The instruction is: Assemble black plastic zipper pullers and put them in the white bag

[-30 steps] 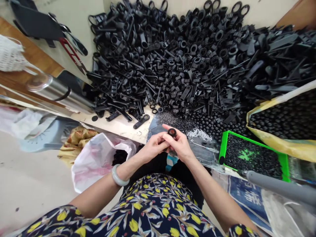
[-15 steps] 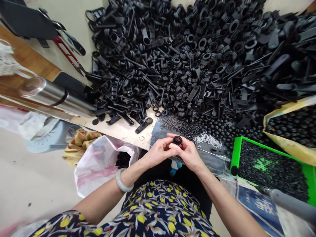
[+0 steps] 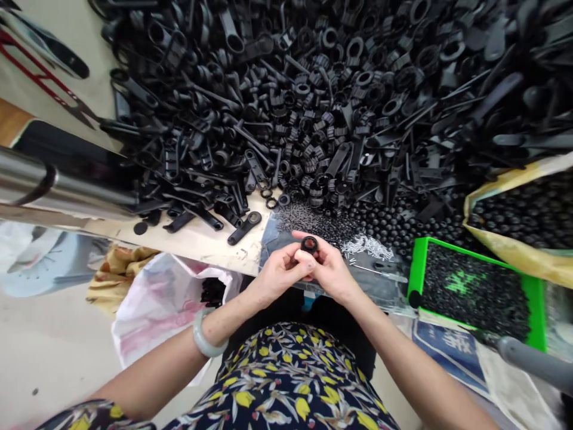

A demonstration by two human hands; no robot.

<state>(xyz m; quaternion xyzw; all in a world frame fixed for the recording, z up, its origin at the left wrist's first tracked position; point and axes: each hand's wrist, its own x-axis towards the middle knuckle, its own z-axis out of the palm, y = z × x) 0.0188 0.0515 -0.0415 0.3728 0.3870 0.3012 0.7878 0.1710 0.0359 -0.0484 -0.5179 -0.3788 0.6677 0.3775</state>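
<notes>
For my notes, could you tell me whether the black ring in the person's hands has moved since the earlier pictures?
No, hardly: the black ring keeps its place between the black lever and the green tray; only the head camera shifted.

Your left hand (image 3: 280,273) and right hand (image 3: 329,269) pinch a black ring (image 3: 308,243) between their fingertips, just past the near edge of the tabletop (image 3: 197,242). A heap of black plastic parts (image 3: 268,107) covers the tabletop beyond. A green tray (image 3: 415,280) of black beads sits to your right, a white plastic bag (image 3: 152,322) to your left, and a pale bangle (image 3: 205,341) circles your left wrist.
</notes>
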